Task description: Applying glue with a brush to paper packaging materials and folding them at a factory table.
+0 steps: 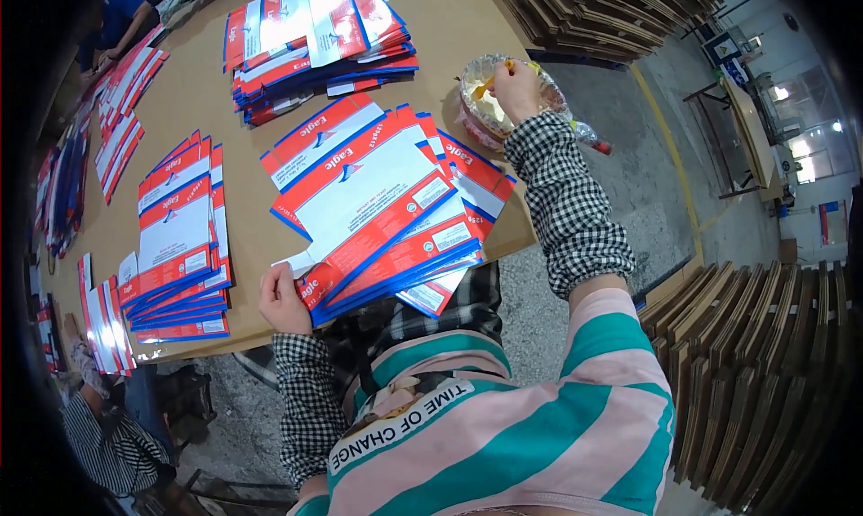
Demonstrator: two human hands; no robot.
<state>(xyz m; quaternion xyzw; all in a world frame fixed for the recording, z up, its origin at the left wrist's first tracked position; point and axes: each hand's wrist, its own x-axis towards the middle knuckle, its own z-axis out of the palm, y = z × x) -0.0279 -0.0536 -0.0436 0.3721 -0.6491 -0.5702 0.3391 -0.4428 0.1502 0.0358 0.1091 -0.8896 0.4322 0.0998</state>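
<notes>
My left hand grips the near corner of a fanned stack of flat red, white and blue cartons lying on the brown table. My right hand reaches to the table's right edge and holds a small yellow-orange tool, dipping it into a round bowl of whitish paste wrapped in clear plastic. Both forearms wear black-and-white checked sleeve covers.
More flat carton stacks lie at the far middle, near left and along the left edge. Another person sits at lower left, one more at the far left. Brown cardboard sheets stand stacked at right and at the back.
</notes>
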